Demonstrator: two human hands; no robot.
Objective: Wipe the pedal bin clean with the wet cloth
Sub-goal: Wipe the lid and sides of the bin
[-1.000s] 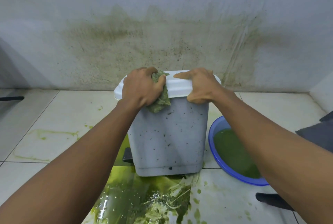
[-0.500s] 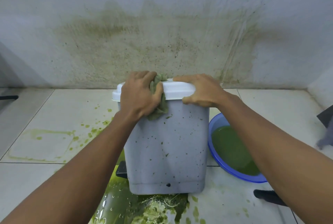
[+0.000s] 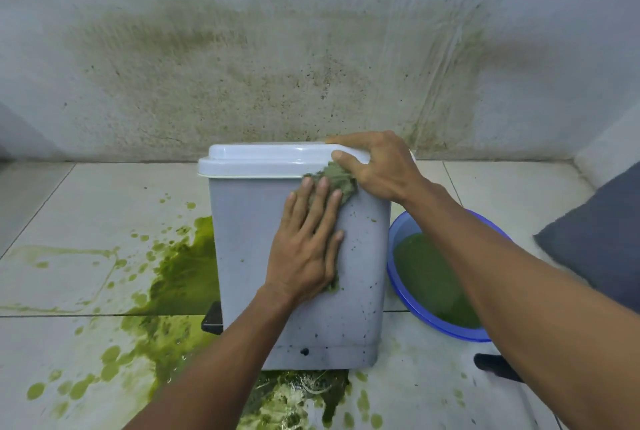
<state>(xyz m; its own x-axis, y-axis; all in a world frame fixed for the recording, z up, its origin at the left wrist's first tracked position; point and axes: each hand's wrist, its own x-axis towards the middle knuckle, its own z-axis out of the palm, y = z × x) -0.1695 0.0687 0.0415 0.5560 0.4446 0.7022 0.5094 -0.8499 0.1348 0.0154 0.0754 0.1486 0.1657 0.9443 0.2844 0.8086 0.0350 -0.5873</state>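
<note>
Fingers [image 3: 323, 195] of the left hand [image 3: 304, 249] lie straight and flat, pressing the wet cloth [image 3: 341, 180] against the upper front of the pedal bin [image 3: 249, 256], just under the lid [image 3: 263, 157]. The right hand [image 3: 381, 166] curls over the lid's right front corner, gripping it. Dark specks dot the bin's front lower down. The bin stands on the tiled floor [image 3: 86, 208] near the wall, in a green puddle [image 3: 183, 267], with a blue basin [image 3: 446, 331] of green water just beside it. A hard push could slide the bin on the slick floor into the basin, and the soiled cloth may smear grime rather than lift it.
</note>
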